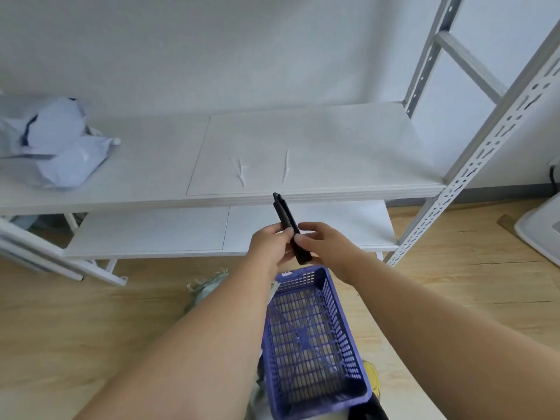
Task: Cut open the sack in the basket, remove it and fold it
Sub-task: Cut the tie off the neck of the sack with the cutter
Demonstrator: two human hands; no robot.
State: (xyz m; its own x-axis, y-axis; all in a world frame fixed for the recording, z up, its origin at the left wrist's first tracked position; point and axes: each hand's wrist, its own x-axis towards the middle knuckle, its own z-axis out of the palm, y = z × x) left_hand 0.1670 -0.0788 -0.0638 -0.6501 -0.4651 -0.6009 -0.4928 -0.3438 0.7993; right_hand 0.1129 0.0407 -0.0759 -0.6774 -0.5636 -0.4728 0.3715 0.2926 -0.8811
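The sack is lying on the wooden floor just left of the purple basket, mostly hidden behind the left forearm, so only a frayed, pale woven edge is showing; the basket itself is looking empty. It is likely going to handle as light, limp cloth that sags and slips, best taken by two corners or along a hem for folding. Above the basket, both hands are holding a black utility knife: the left hand is gripping its middle with curled fingers, and the right hand is pinching its lower body. Whether a blade is out is too small to tell. Beyond, crumpled pale bags are resting on a white shelf.
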